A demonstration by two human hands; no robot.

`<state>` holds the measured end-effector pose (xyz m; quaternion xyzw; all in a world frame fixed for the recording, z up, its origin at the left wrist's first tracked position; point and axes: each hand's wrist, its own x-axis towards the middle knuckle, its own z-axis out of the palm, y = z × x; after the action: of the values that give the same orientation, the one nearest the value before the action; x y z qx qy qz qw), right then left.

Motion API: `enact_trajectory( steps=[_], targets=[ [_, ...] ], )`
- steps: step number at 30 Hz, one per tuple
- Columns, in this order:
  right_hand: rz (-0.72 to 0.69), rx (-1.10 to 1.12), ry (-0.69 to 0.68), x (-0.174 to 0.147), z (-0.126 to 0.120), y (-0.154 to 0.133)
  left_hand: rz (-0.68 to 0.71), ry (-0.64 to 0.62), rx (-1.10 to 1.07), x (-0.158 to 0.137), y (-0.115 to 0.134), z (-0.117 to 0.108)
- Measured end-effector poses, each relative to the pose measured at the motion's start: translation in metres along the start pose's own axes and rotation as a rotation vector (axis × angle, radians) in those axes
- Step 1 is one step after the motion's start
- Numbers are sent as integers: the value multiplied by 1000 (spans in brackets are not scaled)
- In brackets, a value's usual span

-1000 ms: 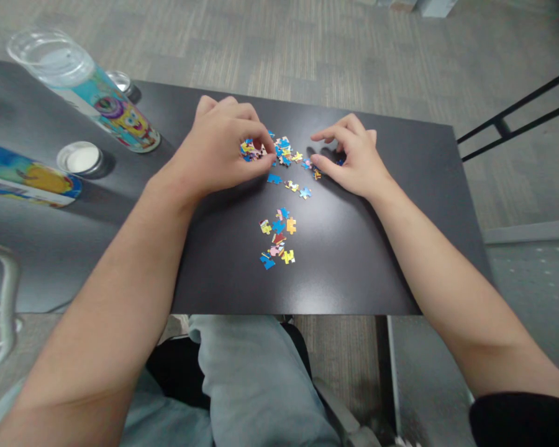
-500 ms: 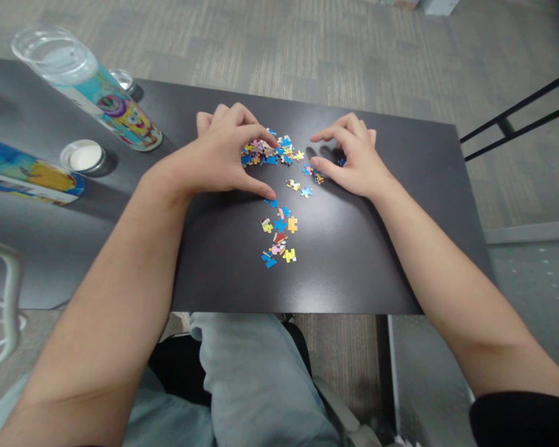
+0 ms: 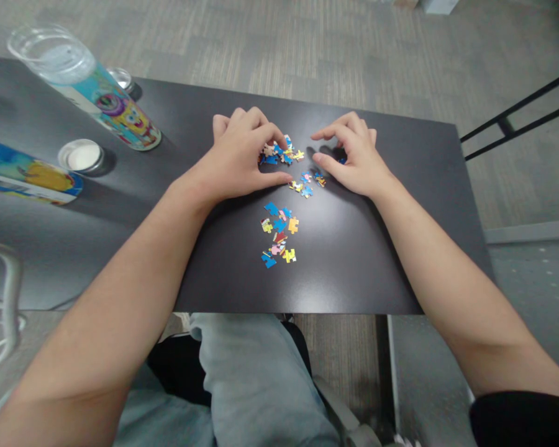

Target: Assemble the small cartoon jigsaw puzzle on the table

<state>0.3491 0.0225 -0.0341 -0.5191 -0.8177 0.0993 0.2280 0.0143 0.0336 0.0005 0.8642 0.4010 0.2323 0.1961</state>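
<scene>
A pile of jigsaw pieces [image 3: 283, 152] lies on the dark table, partly hidden under the fingers of my left hand [image 3: 246, 149]. That hand is open, thumb apart from the fingers, its tip touching or just beside a small yellow-and-white jigsaw piece [image 3: 296, 186]. Next to it lie a blue jigsaw piece [image 3: 307, 192] and a brown-and-yellow one [image 3: 320, 180]. My right hand [image 3: 347, 149] rests open to the right of these, fingers and thumb apart; dark blue bits show beneath its palm. Nearer to me is a loose group of several jigsaw pieces [image 3: 279, 226].
On the left of the table [image 3: 354, 261] stand a clear-topped cartoon tube [image 3: 125, 115] and a blue-and-yellow tube [image 3: 32, 171]. Two round metal lids [image 3: 81, 156] lie near them. A white curved frame [image 3: 12, 298] is at the lower left; a black rail [image 3: 517, 121] is beyond the right edge.
My left hand has moved right, its thumb now by the small middle pieces, which sit closer together. The blue piece formerly under its thumb is uncovered. My right hand has barely moved.
</scene>
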Motion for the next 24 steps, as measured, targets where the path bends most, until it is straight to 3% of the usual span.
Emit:
enact_trajectory(
  steps=[8,16,19,24],
  targets=[
    [-46,30,-68,-5,-14,-21,21,9,7,0,7,7],
    [-260,68,-212,-8,-19,-36,-16,81,43,1,0,-1],
    [-259,43,-169,-8,-16,-29,-1,48,29,1,1,2],
    [-143,-14,-5,-8,-18,-21,16,15,-6,0,2,7]
  ],
)
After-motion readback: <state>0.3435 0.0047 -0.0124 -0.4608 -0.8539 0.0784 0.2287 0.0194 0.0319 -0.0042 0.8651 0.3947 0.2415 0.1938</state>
